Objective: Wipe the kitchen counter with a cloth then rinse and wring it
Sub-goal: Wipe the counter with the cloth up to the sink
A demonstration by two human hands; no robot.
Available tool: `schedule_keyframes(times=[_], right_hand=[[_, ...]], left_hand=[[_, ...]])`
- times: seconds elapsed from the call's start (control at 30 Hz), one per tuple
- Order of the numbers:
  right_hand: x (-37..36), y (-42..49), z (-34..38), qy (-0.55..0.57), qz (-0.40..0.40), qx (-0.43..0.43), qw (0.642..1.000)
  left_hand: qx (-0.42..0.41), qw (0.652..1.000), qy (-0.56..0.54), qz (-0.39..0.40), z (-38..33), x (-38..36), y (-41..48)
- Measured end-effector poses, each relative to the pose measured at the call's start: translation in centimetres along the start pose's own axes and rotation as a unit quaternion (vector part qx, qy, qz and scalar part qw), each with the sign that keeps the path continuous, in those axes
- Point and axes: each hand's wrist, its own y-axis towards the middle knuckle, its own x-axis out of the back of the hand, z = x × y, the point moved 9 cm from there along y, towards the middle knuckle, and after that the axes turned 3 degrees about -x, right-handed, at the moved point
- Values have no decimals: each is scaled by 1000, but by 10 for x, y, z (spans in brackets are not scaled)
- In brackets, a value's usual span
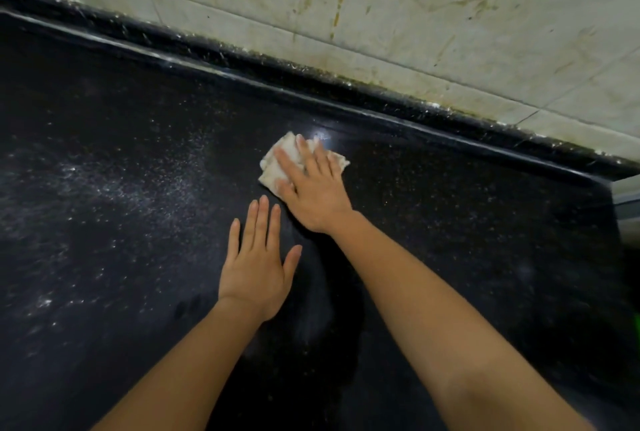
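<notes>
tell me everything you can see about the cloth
The cloth is a small off-white rag, seemingly rough fabric, bunched into a loose pad with uneven edges. It lies on the dark speckled counter, near the raised back edge. The right hand presses it with spread, straight fingers, covering its middle; only its borders show. The left hand lies flat nearby, apart from it.

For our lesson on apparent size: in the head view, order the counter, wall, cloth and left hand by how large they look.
1. counter
2. wall
3. left hand, then cloth: unsure, since the right hand covers part of the cloth.
</notes>
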Motion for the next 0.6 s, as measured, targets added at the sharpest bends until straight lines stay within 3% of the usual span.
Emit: schedule_keyframes(times=[0.1, 0.17, 0.33, 0.47, 0.6], right_hand=[[4, -12, -16, -30, 27, 82, 996], [11, -24, -50, -38, 25, 57, 997], [37, -68, -182, -11, -63, -217, 974], [49, -90, -244, 43, -101, -373, 921], [49, -66, -239, 104, -132, -517, 839]], left_hand=[[4, 1000, -21, 19, 0, 0, -2], [7, 999, -34, 37, 0, 1, -3], [5, 998, -50, 48, 0, 0, -3], [5, 997, -66, 46, -1, 1, -2], [6, 996, -70, 51, 0, 1, -2]])
